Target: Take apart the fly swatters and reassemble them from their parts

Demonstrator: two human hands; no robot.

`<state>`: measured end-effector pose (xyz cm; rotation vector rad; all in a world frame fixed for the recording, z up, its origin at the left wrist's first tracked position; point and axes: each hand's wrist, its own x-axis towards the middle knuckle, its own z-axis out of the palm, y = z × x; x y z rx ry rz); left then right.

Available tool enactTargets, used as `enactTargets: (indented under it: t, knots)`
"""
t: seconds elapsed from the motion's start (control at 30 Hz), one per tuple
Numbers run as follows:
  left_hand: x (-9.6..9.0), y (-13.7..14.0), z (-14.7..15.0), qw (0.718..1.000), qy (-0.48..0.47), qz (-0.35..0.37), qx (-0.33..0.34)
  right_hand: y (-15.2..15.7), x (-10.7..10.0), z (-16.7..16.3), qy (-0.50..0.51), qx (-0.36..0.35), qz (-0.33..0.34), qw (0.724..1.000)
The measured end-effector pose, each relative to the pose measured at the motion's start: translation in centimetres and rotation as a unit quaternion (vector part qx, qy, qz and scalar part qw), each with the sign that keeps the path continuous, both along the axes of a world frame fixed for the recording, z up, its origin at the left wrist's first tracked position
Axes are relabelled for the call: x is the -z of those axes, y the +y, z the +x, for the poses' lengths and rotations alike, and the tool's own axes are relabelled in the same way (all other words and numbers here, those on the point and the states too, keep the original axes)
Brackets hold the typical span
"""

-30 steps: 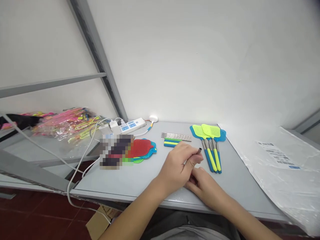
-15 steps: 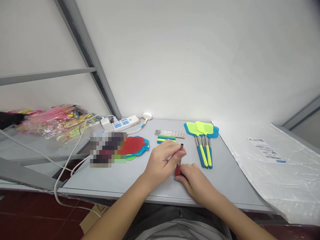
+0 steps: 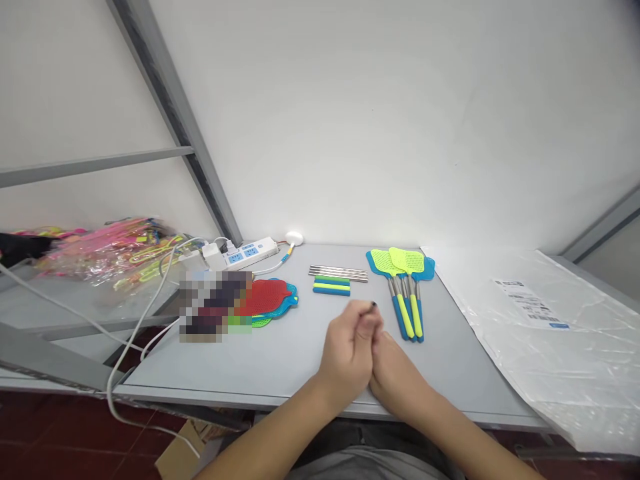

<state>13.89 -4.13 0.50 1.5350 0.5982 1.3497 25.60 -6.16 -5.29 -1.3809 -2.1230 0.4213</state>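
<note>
My left hand (image 3: 347,350) is closed around a metal rod (image 3: 373,305), and only its dark tip shows above the fingers. Pressed against it from the right is my right hand (image 3: 397,373), also closed; the red handle grip seen in it earlier is now hidden by the fingers. Beyond my hands lie several loose foam-like grips (image 3: 331,287) in green, yellow and blue, with bare metal rods (image 3: 339,273) behind them. Assembled fly swatters (image 3: 407,293), yellow and blue, are gathered to the right. Loose swatter heads (image 3: 267,298) in red, blue and green lie stacked on the left.
A white power strip (image 3: 250,252) with plugs and cables stands at the back left, near a blurred patch (image 3: 215,307). White plastic packaging (image 3: 530,360) covers the table's right side. Bagged colourful items (image 3: 110,253) fill the shelf at far left. Grey metal posts (image 3: 175,120) rise beside the table.
My left hand has slid down and right along the rod, so both hands now meet. The red grip and most of the rod have gone out of sight. The view has shifted slightly.
</note>
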Motion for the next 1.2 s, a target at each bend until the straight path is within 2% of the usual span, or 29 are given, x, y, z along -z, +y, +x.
enactTargets:
  t: [0.07, 0.13, 0.23, 0.53, 0.7, 0.8, 1.03, 1.2]
  knots:
    - [-1.5, 0.6, -0.1, 0.990, -0.115, -0.076, -0.037, -0.2, -0.6, 0.1, 0.037, 0.013, -0.036, 0.999]
    - [-3.0, 1.4, -0.6, 0.966, -0.224, -0.116, -0.062, -0.5, -1.0, 0.2, 0.071, 0.013, -0.049, 0.996]
    - [-3.9, 2.6, -1.4, 0.929, -0.319, -0.160, -0.096, -0.9, -1.3, 0.2, 0.086, -0.013, -0.010, 0.996]
    - [-2.0, 3.7, -1.0, 0.879, -0.391, -0.249, -0.110, -1.4, -1.3, 0.4, 0.135, -0.040, 0.097, 0.985]
    - [-2.0, 3.7, -2.5, 0.838, -0.461, -0.287, -0.057, -1.0, -0.9, 0.2, 0.094, -0.074, 0.141, 0.983]
    - [-1.8, 3.5, -3.1, 0.840, -0.465, -0.278, -0.032, -0.8, -0.8, 0.0, 0.094, -0.090, 0.144, 0.981]
    - [-1.7, 2.5, -2.2, 0.871, -0.408, -0.271, -0.036, -1.2, -0.7, 0.3, 0.098, -0.150, 0.120, 0.976]
    - [-1.8, 1.7, -2.5, 0.885, -0.395, -0.234, -0.075, -0.9, -1.1, 1.4, 0.117, -0.089, 0.076, 0.986]
